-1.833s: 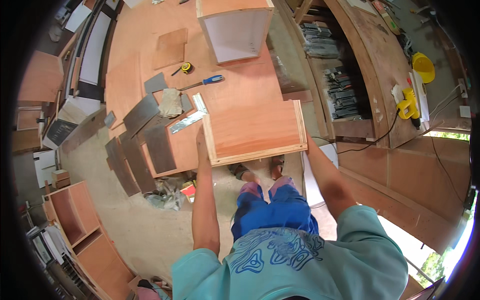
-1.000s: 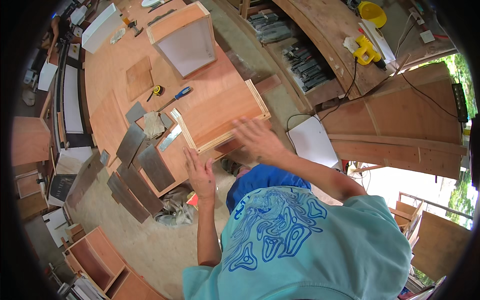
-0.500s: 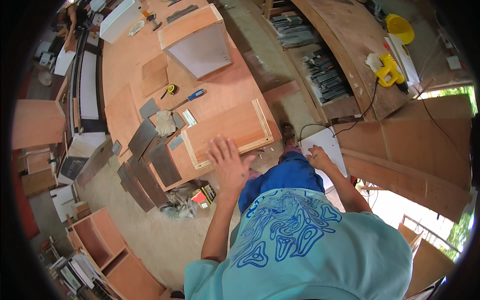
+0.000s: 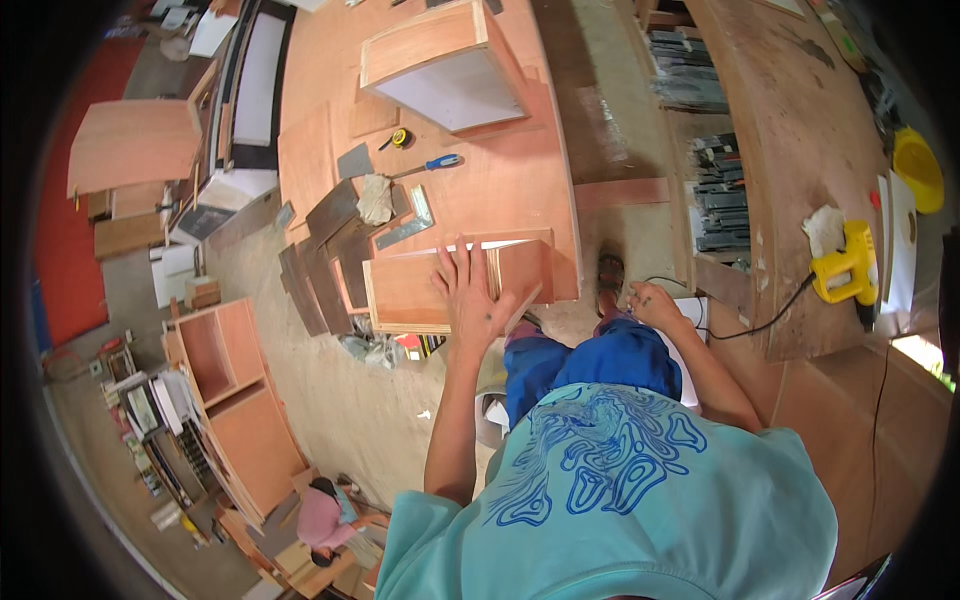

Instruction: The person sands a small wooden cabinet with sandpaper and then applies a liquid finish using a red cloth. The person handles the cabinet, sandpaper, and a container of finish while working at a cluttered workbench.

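Note:
My left hand [image 4: 470, 297] is spread open on a plywood box [image 4: 410, 298] at the near edge of the worktable, its fingers reaching over the top edge. A strip of white interior shows behind them. Low at my right side, my right hand [image 4: 652, 304] has its fingers curled together; whether anything small is in them is hidden. Beyond the box lie a metal square [image 4: 408, 222], a crumpled rag [image 4: 376, 200], a blue-handled screwdriver [image 4: 440, 162] and a yellow tape measure [image 4: 401, 138]. Dark sheet pieces [image 4: 330, 213] are stacked left of the square.
A larger plywood box [image 4: 425, 45] with a white face stands farther back on the worktable [image 4: 510, 185]. The right bench holds a yellow power tool [image 4: 845, 265] with a cord, and a yellow helmet [image 4: 918, 170]. A wooden cabinet [image 4: 240, 400] and a bent-over person [image 4: 335, 515] are at lower left.
The near box has tipped up, from lying with its broad panel upward to showing a long side and its white interior. My left hand has come onto it. The view has shifted.

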`<action>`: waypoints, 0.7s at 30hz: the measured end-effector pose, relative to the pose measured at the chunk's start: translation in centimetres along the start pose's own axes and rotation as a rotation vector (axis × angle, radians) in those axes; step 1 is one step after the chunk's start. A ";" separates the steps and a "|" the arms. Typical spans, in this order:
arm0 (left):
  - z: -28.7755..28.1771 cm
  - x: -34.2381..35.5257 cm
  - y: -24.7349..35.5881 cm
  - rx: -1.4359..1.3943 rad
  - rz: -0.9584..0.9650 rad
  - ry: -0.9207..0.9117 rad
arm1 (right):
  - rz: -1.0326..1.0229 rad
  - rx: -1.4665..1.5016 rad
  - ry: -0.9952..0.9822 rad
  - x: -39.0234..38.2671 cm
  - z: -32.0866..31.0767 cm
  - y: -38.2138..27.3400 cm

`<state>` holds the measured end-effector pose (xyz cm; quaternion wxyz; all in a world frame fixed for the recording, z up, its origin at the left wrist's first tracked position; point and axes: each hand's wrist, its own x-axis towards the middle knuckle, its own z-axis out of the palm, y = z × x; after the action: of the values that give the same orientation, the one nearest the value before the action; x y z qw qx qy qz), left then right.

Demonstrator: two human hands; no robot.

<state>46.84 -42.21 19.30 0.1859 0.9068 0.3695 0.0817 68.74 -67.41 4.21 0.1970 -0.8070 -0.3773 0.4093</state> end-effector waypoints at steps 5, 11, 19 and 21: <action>1.6 2.0 -0.2 -0.025 -0.042 0.161 | -0.109 0.002 -0.057 2.6 -2.1 -2.0; 1.9 2.8 0.5 -0.073 -0.025 0.263 | -0.177 -0.041 -0.224 3.7 -2.2 -3.4; 2.3 3.5 1.2 0.016 -0.054 0.357 | -0.253 -0.096 -0.392 5.8 -0.1 -4.3; 2.7 3.5 1.6 -0.002 -0.097 0.374 | -0.297 -0.123 -0.405 6.6 -0.4 -5.3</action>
<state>51.12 -41.50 17.53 0.1186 0.8567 0.4408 0.2403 69.25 -58.97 4.36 0.1262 -0.6549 -0.5476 0.5053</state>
